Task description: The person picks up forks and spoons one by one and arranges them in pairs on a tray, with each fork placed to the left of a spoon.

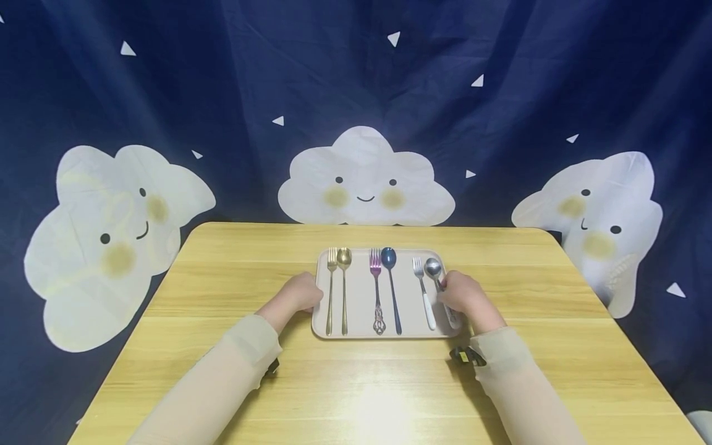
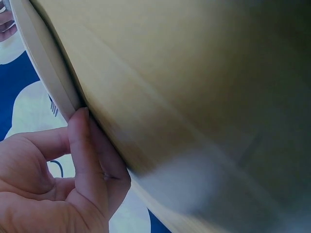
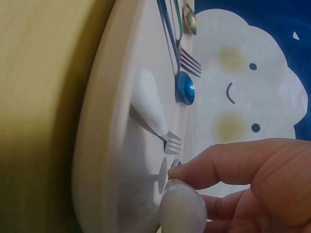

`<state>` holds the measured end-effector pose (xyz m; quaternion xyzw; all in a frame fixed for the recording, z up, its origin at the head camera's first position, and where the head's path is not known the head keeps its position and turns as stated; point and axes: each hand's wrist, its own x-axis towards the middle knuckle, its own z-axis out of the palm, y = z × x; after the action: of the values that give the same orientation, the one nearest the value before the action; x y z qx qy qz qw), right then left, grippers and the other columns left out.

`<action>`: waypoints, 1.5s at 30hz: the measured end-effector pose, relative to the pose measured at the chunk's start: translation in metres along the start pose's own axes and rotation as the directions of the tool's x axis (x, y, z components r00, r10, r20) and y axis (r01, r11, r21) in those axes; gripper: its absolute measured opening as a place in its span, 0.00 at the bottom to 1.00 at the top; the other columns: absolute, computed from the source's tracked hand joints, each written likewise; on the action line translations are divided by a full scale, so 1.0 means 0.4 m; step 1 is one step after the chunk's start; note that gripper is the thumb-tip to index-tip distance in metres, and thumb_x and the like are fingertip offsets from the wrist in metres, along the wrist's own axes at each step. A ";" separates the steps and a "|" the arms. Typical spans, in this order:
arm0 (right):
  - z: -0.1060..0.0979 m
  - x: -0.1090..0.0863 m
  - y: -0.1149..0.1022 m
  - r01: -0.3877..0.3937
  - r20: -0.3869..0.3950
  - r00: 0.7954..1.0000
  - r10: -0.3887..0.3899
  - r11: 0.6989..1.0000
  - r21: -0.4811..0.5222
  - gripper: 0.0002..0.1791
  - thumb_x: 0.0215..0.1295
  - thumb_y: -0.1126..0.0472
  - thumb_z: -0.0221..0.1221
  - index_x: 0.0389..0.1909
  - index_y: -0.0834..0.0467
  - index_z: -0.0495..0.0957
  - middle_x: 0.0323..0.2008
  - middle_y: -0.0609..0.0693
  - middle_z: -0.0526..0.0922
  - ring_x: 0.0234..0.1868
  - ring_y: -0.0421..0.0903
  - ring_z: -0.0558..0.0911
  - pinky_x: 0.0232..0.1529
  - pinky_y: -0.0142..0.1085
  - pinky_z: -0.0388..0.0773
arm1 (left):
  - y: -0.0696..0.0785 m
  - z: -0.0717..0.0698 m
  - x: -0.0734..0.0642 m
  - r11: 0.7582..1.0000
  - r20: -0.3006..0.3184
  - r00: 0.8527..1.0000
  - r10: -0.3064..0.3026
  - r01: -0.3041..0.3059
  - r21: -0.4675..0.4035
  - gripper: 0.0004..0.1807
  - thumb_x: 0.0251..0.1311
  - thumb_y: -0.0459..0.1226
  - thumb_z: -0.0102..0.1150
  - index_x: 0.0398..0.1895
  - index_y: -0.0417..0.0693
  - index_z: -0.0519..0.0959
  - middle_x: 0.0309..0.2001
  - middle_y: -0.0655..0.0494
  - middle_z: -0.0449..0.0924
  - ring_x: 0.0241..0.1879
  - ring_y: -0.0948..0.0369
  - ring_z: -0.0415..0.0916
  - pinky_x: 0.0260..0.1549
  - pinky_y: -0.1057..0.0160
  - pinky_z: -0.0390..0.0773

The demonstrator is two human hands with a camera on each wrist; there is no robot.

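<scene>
A pale tray (image 1: 361, 324) lies on the table with three forks and three spoons. My left hand (image 1: 301, 292) holds its left rim; in the left wrist view the fingertips of the left hand (image 2: 82, 170) pinch the tray edge (image 2: 48, 63). At the right end, my right hand (image 1: 464, 293) pinches a silver spoon (image 1: 432, 267) with a white handle (image 3: 182, 208), whose shadow falls on the tray. Beside it lies a white-handled fork (image 1: 427, 306). A purple fork (image 1: 375, 266) and a blue spoon (image 1: 389, 258) lie mid-tray, a gold fork (image 1: 331, 262) and gold spoon (image 1: 345, 256) at left.
The wooden table (image 1: 222, 259) reaches out around the tray on every side. Behind it hangs a dark blue curtain (image 1: 334, 68) with smiling white clouds (image 1: 364, 161). Dark wrist-worn devices show below both sleeves, the right device (image 1: 468, 356) more plainly.
</scene>
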<state>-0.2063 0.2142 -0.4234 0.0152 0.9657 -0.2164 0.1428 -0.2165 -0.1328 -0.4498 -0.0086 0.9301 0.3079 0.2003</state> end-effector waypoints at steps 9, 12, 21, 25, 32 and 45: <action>0.008 0.010 -0.005 -0.013 0.000 1.000 0.013 0.999 -0.034 0.08 0.55 0.65 0.60 0.33 0.66 0.77 0.29 0.57 0.80 0.29 0.52 0.78 0.28 0.40 0.78 | 0.004 -0.002 -0.005 1.000 0.000 1.000 -0.017 0.017 -0.013 0.07 0.45 0.26 0.47 0.19 0.47 0.67 0.21 0.53 0.74 0.16 0.61 0.67 0.18 0.67 0.71; 0.011 0.014 -0.005 -0.013 0.001 1.000 0.013 0.999 -0.050 0.05 0.55 0.65 0.60 0.30 0.65 0.77 0.27 0.56 0.79 0.28 0.51 0.78 0.27 0.40 0.78 | 0.004 -0.001 -0.003 1.000 0.002 1.000 -0.021 0.021 -0.010 0.07 0.46 0.26 0.47 0.19 0.47 0.67 0.20 0.54 0.74 0.16 0.62 0.67 0.17 0.67 0.71; 0.027 0.022 -0.006 -0.032 -0.002 0.999 0.032 0.999 -0.033 0.05 0.57 0.66 0.62 0.31 0.65 0.78 0.27 0.56 0.80 0.29 0.51 0.80 0.28 0.42 0.81 | -0.003 0.000 0.003 1.000 -0.002 1.000 -0.007 0.007 -0.006 0.07 0.46 0.27 0.48 0.18 0.47 0.68 0.20 0.53 0.75 0.17 0.61 0.69 0.18 0.66 0.71; 0.030 0.019 -0.015 -0.038 -0.005 0.999 0.038 0.999 -0.034 0.03 0.56 0.68 0.61 0.29 0.64 0.77 0.26 0.56 0.79 0.28 0.51 0.79 0.28 0.42 0.81 | -0.003 0.000 0.001 1.000 -0.003 1.000 -0.005 0.005 -0.010 0.07 0.47 0.27 0.48 0.19 0.47 0.69 0.21 0.52 0.75 0.17 0.61 0.69 0.18 0.66 0.72; 0.036 0.018 -0.020 -0.037 -0.039 0.999 0.035 0.997 -0.063 0.04 0.54 0.69 0.61 0.29 0.66 0.76 0.26 0.57 0.79 0.27 0.52 0.80 0.28 0.42 0.81 | -0.005 0.001 0.002 1.000 -0.008 1.000 0.005 -0.005 -0.006 0.07 0.47 0.27 0.48 0.19 0.47 0.68 0.21 0.53 0.75 0.17 0.61 0.69 0.19 0.66 0.72; 0.045 0.021 -0.023 -0.037 -0.057 0.998 0.030 0.993 -0.110 0.09 0.59 0.68 0.58 0.38 0.71 0.77 0.29 0.60 0.79 0.28 0.53 0.79 0.28 0.42 0.81 | -0.001 -0.001 0.000 1.000 -0.009 1.000 -0.006 0.006 -0.002 0.06 0.46 0.27 0.48 0.19 0.47 0.69 0.20 0.53 0.73 0.16 0.61 0.67 0.18 0.66 0.71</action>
<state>-0.2105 0.1982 -0.4376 0.0294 0.9794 -0.1593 0.1201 -0.2165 -0.1332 -0.4497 -0.0132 0.9306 0.3083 0.1968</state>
